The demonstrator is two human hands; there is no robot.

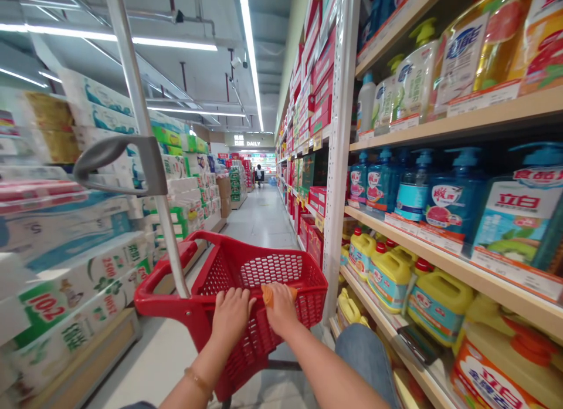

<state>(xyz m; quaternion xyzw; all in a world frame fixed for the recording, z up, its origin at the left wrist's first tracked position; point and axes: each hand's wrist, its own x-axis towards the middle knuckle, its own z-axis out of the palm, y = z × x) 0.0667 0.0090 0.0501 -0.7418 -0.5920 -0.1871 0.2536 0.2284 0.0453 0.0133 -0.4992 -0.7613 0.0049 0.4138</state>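
In front of me stands a red plastic rolling shopping basket (220, 350) with perforated walls. A metal pole (132, 63) with a grey grip (152, 165) rises on its left side. My left hand (233, 314) is closed over the basket's near rim, fingers pointing away, a bracelet on the wrist. Beside it, my right hand (280, 309) is closed on an orange cloth (267, 296) lying against the same rim. The fingers cover most of the cloth. What lies at the bottom of the basket is hidden from here.
Close on my right, shelves (440, 233) hold pump bottles (453, 189) and yellow jugs (389, 280). Stacked tissue packs (83, 280) line the left. My bent knee (367, 356) is near the lower shelf. The aisle floor (259, 212) runs ahead to a distant person (258, 174).
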